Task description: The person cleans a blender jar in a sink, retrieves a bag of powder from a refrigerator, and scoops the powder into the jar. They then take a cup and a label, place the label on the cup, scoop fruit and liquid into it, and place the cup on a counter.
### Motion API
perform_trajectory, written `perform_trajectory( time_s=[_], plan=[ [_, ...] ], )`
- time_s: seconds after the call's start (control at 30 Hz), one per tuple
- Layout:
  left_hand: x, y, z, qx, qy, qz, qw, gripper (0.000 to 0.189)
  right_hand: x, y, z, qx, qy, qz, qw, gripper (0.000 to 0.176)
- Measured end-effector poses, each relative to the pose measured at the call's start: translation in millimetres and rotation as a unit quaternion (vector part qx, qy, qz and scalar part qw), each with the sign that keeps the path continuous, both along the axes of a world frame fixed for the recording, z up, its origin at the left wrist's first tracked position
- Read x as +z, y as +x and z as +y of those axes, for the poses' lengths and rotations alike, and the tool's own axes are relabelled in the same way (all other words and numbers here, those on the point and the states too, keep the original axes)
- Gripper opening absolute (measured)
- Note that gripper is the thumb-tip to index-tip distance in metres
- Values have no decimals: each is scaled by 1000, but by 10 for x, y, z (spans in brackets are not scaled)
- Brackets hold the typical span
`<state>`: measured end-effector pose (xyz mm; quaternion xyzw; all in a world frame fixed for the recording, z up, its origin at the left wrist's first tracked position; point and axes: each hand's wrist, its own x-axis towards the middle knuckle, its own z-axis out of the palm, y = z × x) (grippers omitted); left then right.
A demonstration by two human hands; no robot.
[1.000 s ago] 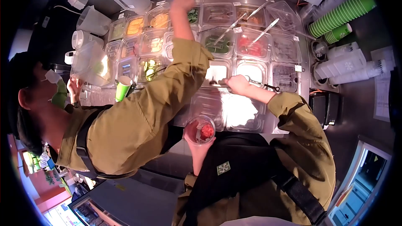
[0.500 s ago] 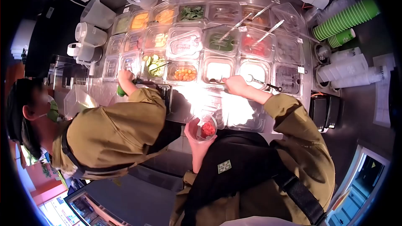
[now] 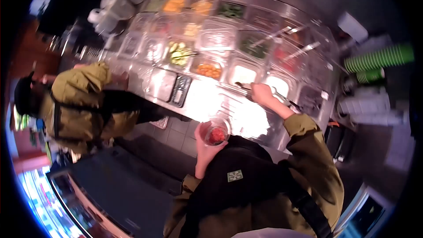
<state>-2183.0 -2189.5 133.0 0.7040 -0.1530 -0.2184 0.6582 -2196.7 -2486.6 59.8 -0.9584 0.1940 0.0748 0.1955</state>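
Note:
In my left hand is a clear plastic cup with chopped red food at its bottom. It is held upright in front of my apron. My right hand reaches over the counter, fingers closed on a dark utensil, probably a spoon, at the front of a tub of white food. Its exact shape is blurred. Just right of that hand, a second tub of white food holds a black-handled utensil. Orange pieces fill the tub to the left.
Rows of clear tubs with cucumber, leafy greens and other foods cover the counter. A scale sits at its front edge. A co-worker stands at left. Stacked green cups lie at right.
The co-worker has moved left, away from the tubs, uncovering the scale. My view has tilted and shifted. My left hand still holds the cup; my right hand stays by the white tub.

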Motion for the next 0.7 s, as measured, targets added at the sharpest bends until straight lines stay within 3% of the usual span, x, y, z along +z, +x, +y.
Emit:
perform_trajectory(
  time_s=[0.13,0.2,0.33,0.53,0.6,0.63,0.67,0.7],
  plan=[
    [73,205,111,-24,28,-21,999,102,-191,117,34,-92,-16,56,994,24],
    [126,362,225,0,23,-27,999,101,-179,87,103,-89,-139,-40,985,26],
    [97,902,496,54,12,-42,998,100,221,655,445,-54,-95,-226,968,29],
    [105,2462,1079,90,-8,-60,994,103,220,2948,1443,45,48,-331,941,21],
    [3,3132,1380,75,-11,-121,990,105,171,3900,1876,50,94,-335,936,21],
    [-62,3464,1516,86,-41,-80,992,105,85,4420,2125,37,83,-344,935,21],
    [-51,3858,1674,55,20,-170,984,104,-34,4959,2300,32,65,-349,934,21],
    [24,4194,1784,53,24,-178,982,101,-182,5348,2399,38,48,-342,938,21]
  ],
)
